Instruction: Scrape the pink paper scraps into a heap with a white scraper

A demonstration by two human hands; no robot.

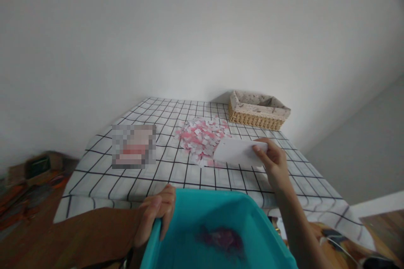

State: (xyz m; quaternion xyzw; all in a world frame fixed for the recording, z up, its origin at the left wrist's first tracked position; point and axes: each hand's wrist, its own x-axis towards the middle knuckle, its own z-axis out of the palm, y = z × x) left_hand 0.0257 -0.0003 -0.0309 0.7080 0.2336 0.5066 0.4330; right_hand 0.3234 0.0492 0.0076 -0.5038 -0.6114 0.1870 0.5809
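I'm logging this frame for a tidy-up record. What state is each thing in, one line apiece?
Left hand: gripping the rim of the teal bin.
Right hand: holding the white card.
White card: edge against the scraps, resting on the cloth.
Paper scraps: pink and white, gathered in a loose pile.
Teal bin: open, at the table edge, something dark inside.
Wicker basket: upright, lined, contents not visible.
Checked tablecloth: spread flat.
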